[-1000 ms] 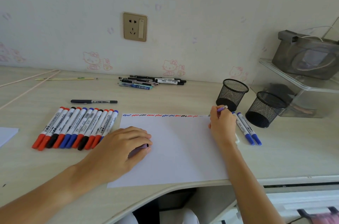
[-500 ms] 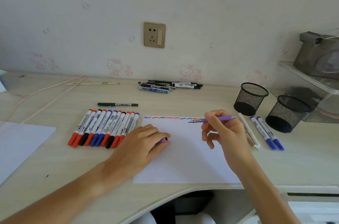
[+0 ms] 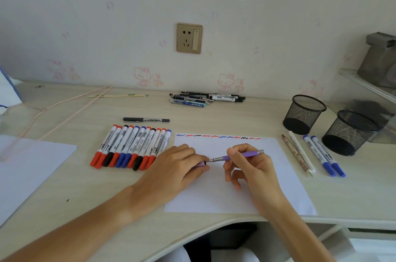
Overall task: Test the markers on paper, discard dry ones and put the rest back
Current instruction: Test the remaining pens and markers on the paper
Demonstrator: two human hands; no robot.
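Note:
A white test paper [image 3: 278,186] lies at the desk's front, with several red, blue and black squiggles along its top edge. My right hand [image 3: 250,167] pinches a purple pen [image 3: 242,155], its tip pointing left. My left hand [image 3: 175,167] grips the purple cap [image 3: 202,163], whose open end faces the tip, almost touching it. Left of the paper, several red, blue and black whiteboard markers [image 3: 132,146] lie in a row. Two blue markers [image 3: 323,155] and two thin pens [image 3: 300,152] lie to the paper's right.
Two black mesh cups [image 3: 304,113] [image 3: 349,133] stand at the right. A lone black marker [image 3: 146,120] and a pile of pens [image 3: 205,98] lie farther back. Another sheet [image 3: 27,167] covers the left; pink cords [image 3: 64,109] run nearby. A clear shelf [image 3: 368,88] stands far right.
My right hand has left the paper's top edge and brought the purple pen down and left to the cap in my left hand. The camera shifted left.

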